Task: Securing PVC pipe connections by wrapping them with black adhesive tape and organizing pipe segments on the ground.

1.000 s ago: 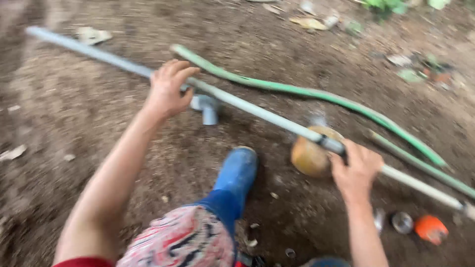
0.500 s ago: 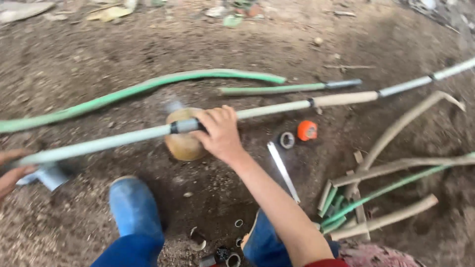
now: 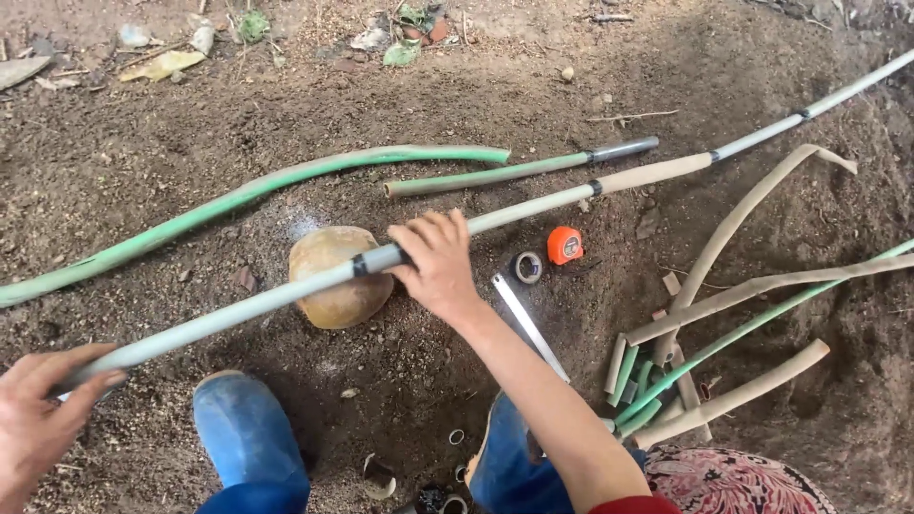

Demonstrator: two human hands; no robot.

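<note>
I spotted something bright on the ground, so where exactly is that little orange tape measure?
In the head view, the orange tape measure lies on the dirt just right of the right hand, beside a small roll of tape and below the long pipe.

The person wears blue rubber boots [image 3: 246,433], glossy and rounded at the toe. A red sleeve edge [image 3: 636,504] shows at the right upper arm. Beside that sleeve lies red and white patterned fabric [image 3: 738,484]. Both forearms are uncovered.
</note>
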